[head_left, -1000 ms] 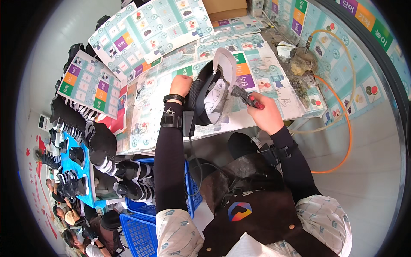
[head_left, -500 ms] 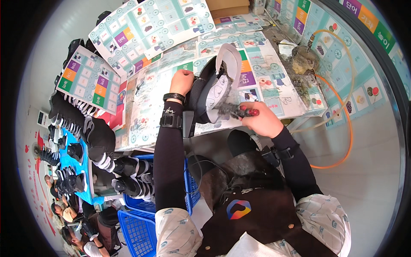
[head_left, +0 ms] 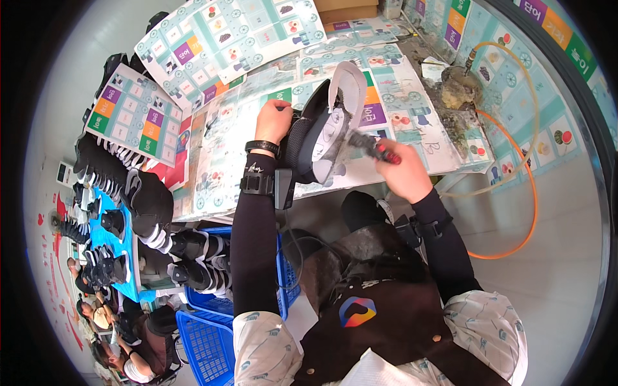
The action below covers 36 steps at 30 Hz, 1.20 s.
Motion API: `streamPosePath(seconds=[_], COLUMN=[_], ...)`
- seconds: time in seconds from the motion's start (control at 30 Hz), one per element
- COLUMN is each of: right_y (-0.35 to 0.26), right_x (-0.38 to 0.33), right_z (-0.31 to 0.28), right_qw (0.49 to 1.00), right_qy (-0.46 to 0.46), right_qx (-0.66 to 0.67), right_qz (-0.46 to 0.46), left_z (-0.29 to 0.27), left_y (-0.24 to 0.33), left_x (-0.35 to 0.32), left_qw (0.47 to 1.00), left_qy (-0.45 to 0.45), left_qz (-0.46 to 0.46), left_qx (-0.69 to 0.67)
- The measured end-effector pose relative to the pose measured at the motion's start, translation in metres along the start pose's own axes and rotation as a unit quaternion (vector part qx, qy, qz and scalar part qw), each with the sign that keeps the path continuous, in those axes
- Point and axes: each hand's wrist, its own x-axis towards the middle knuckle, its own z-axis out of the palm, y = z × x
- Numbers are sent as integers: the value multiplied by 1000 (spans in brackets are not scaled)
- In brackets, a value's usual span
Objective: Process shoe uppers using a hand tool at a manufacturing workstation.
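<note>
My left hand [head_left: 273,122] is closed at the left edge of a black mesh shoe upper [head_left: 301,138], gripping it above the worktable. The upper stands tilted, its white lining with drawn marks [head_left: 329,135] turned to the right, and a pale grey flap [head_left: 348,90] curves up at its far end. To the right, my right hand [head_left: 405,172] is wrapped round a grime-coated spray gun [head_left: 372,147] with red parts. The gun's dark tip points at the lining from a small distance. A pale haze hangs between them.
The worktable [head_left: 219,161] is covered with printed sheets. A yellowish hose [head_left: 537,103] and an orange hose [head_left: 533,212] loop at the right. Blue baskets [head_left: 206,347], stacked black shoe uppers [head_left: 151,206] and seated people [head_left: 141,360] are at the left.
My right hand has drawn the spray gun a little right and turned its tip up and left. The upper has tilted slightly; my left hand keeps its grip.
</note>
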Motion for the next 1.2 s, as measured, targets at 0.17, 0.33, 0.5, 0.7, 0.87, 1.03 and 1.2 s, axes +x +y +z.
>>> streamPosePath(seconds=[0.17, 0.33, 0.5, 0.7, 0.87, 1.03, 1.2], right_y=[-2, 7, 8, -5, 3, 0, 7], right_x=[-1, -14, -15, -9, 10, 9, -1], right_z=[-2, 10, -7, -38, -30, -19, -14], right_qw=[1000, 992, 955, 977, 997, 999, 996], right_qy=[27, -117, -216, -74, -40, 16, -93], right_qx=[-8, 28, 181, 198, 72, -32, -3], right_qz=[-2, -26, 91, 15, 7, -16, 16], left_z=[-4, -9, -26, -34, 30, 34, 34], left_y=[3, -8, 37, 52, 13, -3, 6], left_x=[-7, -3, -30, -25, -5, -11, -24], left_qw=[1000, 996, 954, 890, 919, 908, 920], left_qy=[15, -8, -39, 30, 39, 81, 91], left_qz=[-7, -22, -49, 22, 23, 43, 78], left_qx=[-18, -84, -291, -454, -393, -409, -374])
